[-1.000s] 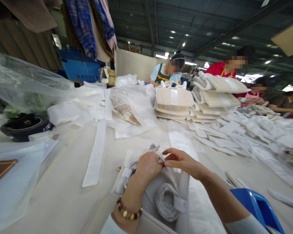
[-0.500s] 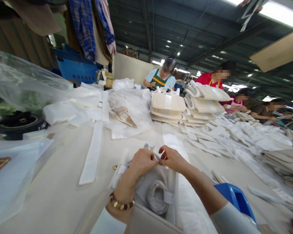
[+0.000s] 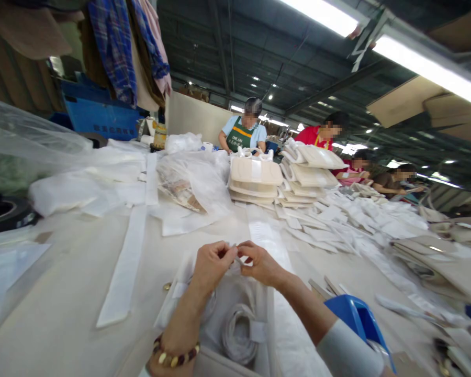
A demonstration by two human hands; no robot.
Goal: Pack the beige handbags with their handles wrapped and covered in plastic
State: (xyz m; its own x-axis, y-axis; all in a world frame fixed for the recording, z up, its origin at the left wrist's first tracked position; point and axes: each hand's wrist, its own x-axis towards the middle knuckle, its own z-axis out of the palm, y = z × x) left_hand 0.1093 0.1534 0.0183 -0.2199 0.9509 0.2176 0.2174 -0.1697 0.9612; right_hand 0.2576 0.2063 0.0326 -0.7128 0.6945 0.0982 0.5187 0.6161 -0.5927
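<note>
My left hand (image 3: 215, 266) and my right hand (image 3: 259, 266) meet above an open beige handbag (image 3: 215, 365), fingertips pinched together. Between them is a small, thin, pale strip (image 3: 239, 259); its exact kind is too small to make out. A coiled strap (image 3: 240, 335) in clear wrapping, with a white band round it, lies inside the bag. Beside my left wrist, a brass-coloured metal fitting (image 3: 167, 286) sticks out at the bag's left edge. My left forearm covers part of that side.
Long white padding strips (image 3: 126, 272) lie on the table (image 3: 74, 293). Stacked beige bags (image 3: 255, 173) and plastic wrapping (image 3: 204, 178) stand beyond. A blue container (image 3: 351, 314) sits by my right forearm. Across the table several co-workers (image 3: 243, 131) are at work.
The view has turned a little to the right, so things sit further left. My hands have come closer together, fingertips now meeting around the pale strip. The coiled strap stays in the bag.
</note>
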